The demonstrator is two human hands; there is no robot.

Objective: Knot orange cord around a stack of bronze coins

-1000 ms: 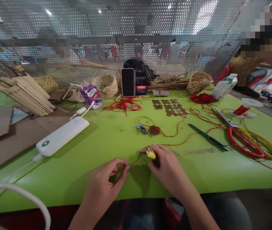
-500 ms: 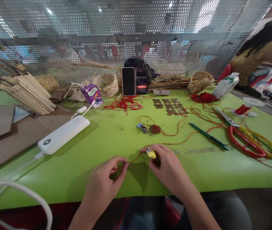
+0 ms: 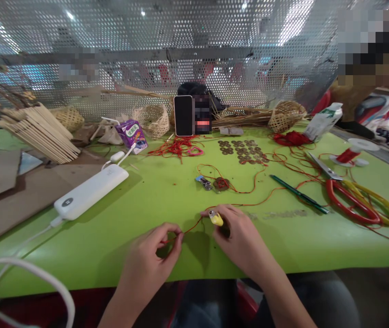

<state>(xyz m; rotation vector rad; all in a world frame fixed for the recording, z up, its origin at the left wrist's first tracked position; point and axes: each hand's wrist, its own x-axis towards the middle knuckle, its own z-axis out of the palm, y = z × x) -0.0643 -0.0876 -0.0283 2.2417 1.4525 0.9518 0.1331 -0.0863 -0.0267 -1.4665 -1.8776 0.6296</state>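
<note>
My left hand (image 3: 153,259) pinches the end of a thin red string (image 3: 192,228) near the front edge of the green table (image 3: 139,214). My right hand (image 3: 240,237) is closed around a small yellow lighter (image 3: 215,218), its metal top close to the string. The string runs on from my hands toward a small bundle of coins (image 3: 220,184) with a blue clip (image 3: 203,182) beside it.
A white power bank (image 3: 90,191) with its cable lies at the left. Loose coins (image 3: 244,152), a green pen (image 3: 298,195), scissors (image 3: 324,167), red and yellow rings (image 3: 361,205), a phone (image 3: 183,115), a carton (image 3: 133,135) and woven baskets sit farther back. Another person is at the right.
</note>
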